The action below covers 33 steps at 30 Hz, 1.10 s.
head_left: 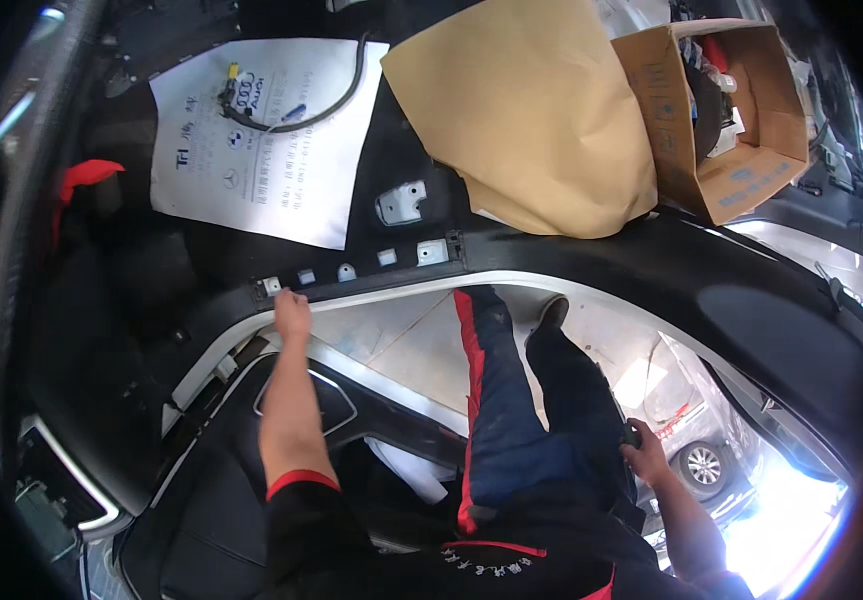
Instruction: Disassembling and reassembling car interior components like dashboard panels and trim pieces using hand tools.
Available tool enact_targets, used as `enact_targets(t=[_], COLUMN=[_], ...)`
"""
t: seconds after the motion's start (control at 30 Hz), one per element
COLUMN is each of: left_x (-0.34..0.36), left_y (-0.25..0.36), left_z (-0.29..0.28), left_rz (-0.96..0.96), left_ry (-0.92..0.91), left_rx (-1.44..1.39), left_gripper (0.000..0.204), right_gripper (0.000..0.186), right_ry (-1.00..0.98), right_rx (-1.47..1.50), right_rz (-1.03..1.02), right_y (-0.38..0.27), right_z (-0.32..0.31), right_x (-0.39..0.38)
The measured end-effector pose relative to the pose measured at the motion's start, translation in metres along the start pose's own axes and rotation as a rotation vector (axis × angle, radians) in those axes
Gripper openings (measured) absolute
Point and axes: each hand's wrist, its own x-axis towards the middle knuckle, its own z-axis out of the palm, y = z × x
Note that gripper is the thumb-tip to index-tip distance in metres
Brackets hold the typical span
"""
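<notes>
My left hand (294,312) is at the white edge of the car's door sill (392,292), its fingers bent over it beside a pale clip (272,286) at the left end of a dark strip. Several light metal openings show along that strip, including a squarish one (433,251) at its right end. Down by my right thigh, my right hand (646,456) is closed around a small dark object (632,435). Its kind does not show. A larger bare metal bracket (402,203) lies in the dark carpet beyond the sill.
A printed paper floor mat (202,205) lies ahead with a black cable (352,95) on it. Brown paper (522,110) covers the middle. An open cardboard box (762,180) of mixed items stands far right. The car door (212,500) is open at lower left.
</notes>
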Motion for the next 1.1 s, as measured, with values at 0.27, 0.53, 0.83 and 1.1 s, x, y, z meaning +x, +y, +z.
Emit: enact_targets(t=[0.27,0.53,0.83,1.1], left_x=[-0.189,-0.275,-0.347,-0.430], left_y=[0.129,0.249,0.270,0.298], left_z=[0.078,0.043,0.057,0.080], left_rz=[-0.245,-0.228,-0.186,-0.077], left_ry=[-0.410,-0.622,-0.570,-0.409], left_rx=[-0.811,-1.056,-1.004,-0.869], left_gripper=[0.019,0.017,0.019,0.025], right_gripper=[0.062,0.063,0.039,0.037], right_ry=[-0.010,-0.006,0.091,0.111], right_rx=[0.069,0.168,0.304,0.413], right_rz=[-0.007,-0.096,-0.016,0.039], right_y=[0.001,0.064,0.217,0.330], right_z=[-0.011,-0.017,-0.037,-0.053], right_x=[-0.013,-0.016,-0.022,-0.025])
